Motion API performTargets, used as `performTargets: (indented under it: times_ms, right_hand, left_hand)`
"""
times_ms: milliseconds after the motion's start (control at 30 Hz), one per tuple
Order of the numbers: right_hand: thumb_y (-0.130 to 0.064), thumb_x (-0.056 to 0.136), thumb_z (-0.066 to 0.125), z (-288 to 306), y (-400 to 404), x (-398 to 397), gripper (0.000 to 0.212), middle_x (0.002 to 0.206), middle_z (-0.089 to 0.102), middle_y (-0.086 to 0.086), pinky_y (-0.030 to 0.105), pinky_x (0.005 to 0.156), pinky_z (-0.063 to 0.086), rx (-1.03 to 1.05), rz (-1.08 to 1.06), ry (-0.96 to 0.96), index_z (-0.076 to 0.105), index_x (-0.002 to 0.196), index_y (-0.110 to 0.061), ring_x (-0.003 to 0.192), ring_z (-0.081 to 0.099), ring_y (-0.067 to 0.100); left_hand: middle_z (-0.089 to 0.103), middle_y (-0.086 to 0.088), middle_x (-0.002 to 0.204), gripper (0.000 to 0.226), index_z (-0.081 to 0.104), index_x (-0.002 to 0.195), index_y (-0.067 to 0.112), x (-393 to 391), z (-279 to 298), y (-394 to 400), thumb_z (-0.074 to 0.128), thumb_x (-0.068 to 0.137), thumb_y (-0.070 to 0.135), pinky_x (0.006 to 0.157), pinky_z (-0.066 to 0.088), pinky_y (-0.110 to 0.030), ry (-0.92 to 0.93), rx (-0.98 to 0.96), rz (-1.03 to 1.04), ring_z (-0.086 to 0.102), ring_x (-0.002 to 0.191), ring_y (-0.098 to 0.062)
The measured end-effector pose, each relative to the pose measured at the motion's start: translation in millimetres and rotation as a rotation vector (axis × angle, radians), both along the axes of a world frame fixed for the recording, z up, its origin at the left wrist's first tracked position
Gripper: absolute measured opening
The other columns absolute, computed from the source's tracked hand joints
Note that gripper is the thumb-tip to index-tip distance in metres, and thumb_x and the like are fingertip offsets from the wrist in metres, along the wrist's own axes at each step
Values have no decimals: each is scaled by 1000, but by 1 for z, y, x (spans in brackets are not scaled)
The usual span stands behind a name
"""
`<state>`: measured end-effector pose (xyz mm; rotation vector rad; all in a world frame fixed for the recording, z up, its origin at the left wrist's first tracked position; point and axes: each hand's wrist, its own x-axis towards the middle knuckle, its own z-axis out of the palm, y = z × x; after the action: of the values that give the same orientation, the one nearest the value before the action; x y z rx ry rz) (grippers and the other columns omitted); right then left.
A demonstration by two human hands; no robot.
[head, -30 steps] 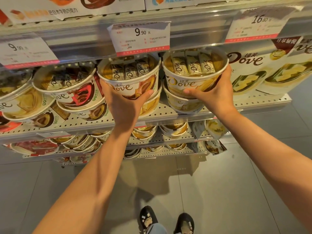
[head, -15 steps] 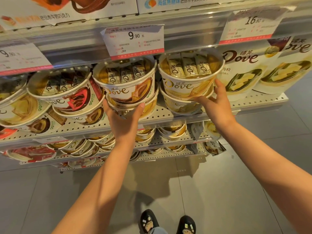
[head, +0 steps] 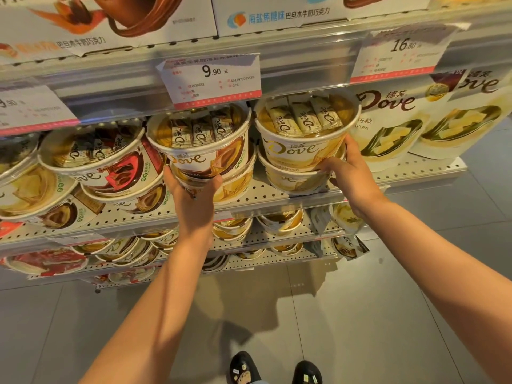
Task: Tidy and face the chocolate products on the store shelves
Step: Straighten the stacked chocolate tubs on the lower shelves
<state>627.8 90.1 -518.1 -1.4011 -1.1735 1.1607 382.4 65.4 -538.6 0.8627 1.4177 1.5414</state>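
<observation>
Tubs of chocolate are sitting stacked two high on the perforated shelf [head: 277, 200]. You are cupping the brown-swirl top tub [head: 199, 139] with your left hand [head: 194, 189], fingers wrapping its base, and gripping the yellow top tub [head: 304, 128] with your right hand [head: 352, 173], fingers pressing its side. Both logos are facing out (near enough). The red-label tubs [head: 110, 167] further left are leaning crookedly, so I judge most facing is remaining.
</observation>
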Motion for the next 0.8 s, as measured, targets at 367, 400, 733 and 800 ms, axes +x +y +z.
performTargets:
  times_ms: [367, 400, 733, 800]
  right_hand:
    - [-32, 64, 82, 6, -12, -5, 108, 147, 31, 3, 34, 113, 29, 222, -114, -382, 16, 147, -13, 135, 29, 14]
    - [-39, 58, 83, 6, -10, -8, 116, 146, 32, 5, 37, 113, 30, 247, -119, -369, 15, 147, -12, 136, 30, 16]
    - [-46, 44, 88, 5, 0, -32, 134, 144, 37, 2, 40, 111, 34, 259, -218, -247, 9, 148, -15, 135, 35, 16]
    - [-50, 43, 86, 6, 0, -33, 130, 141, 41, 0, 40, 108, 38, 257, -232, -264, 15, 146, -16, 132, 38, 15]
  left_hand:
    - [51, -6, 122, 86, 35, 136, 24, 7, 31, -6, 83, 64, 30, 97, 42, -27, 534, -44, 117, 49, 114, -16]
    - [46, -10, 125, 96, 32, 138, 9, 11, 32, -6, 84, 62, 34, 99, 35, -27, 634, -97, 165, 42, 120, -21]
    - [54, -4, 127, 110, 26, 137, 22, -3, 31, 21, 90, 49, 35, 105, 40, -35, 500, 100, 67, 53, 117, -12]
    - [55, -1, 127, 107, 33, 136, 15, -4, 31, 25, 91, 49, 39, 105, 42, -35, 453, 119, 54, 54, 117, -10]
